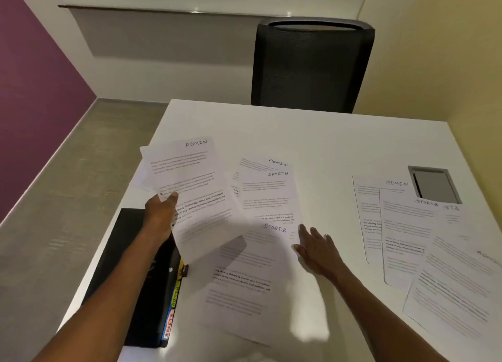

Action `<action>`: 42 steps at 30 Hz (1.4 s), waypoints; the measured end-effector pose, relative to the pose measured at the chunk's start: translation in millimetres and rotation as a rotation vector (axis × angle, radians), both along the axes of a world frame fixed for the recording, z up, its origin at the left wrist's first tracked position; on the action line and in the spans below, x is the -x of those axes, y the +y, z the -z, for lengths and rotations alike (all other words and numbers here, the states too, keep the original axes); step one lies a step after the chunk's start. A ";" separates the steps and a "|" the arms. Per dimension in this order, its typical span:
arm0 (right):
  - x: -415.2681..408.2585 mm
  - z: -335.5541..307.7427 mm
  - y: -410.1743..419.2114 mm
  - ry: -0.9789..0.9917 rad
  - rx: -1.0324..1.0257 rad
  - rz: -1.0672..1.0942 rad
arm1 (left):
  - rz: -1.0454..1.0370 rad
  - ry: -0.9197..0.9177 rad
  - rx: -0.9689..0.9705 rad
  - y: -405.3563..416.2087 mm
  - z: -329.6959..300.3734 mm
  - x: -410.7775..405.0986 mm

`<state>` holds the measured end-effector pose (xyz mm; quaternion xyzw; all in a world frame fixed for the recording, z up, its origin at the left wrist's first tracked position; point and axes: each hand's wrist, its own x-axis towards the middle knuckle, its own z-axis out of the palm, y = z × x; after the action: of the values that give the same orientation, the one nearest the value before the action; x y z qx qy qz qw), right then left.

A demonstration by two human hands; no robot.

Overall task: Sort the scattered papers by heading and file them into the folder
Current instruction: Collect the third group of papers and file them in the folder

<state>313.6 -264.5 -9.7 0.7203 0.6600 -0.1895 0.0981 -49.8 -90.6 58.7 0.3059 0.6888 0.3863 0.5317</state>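
My left hand (pixel 162 211) pinches a sheet headed ADMIN (pixel 194 187) by its left edge and holds it lifted over the table, with another sheet edge showing behind it. My right hand (pixel 316 249) lies flat with straight fingers at the right edge of a sheet headed SPORTS (pixel 245 277). Behind that lie another SPORTS sheet (pixel 269 196) and an ADMIN sheet (pixel 271 162). A black folder (pixel 127 266) with coloured tabs (pixel 173 304) lies under my left forearm at the table's left edge. More sheets (pixel 423 242) headed ADMIN and SPORTS overlap at the right.
The white table (pixel 312 133) holds a grey cable hatch (pixel 434 183) at the far right. A black chair (pixel 311 68) stands behind the table's far edge. Grey floor and a purple wall lie to the left.
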 end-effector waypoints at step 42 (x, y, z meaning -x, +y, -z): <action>18.3 7.1 311.0 0.006 0.014 0.653 | 0.340 -0.084 -0.031 111.7 57.2 -34.2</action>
<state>295.2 46.5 -16.7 0.8927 0.3931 -0.2176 0.0353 -15.6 21.1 1.6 0.4095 0.5984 0.3139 0.6129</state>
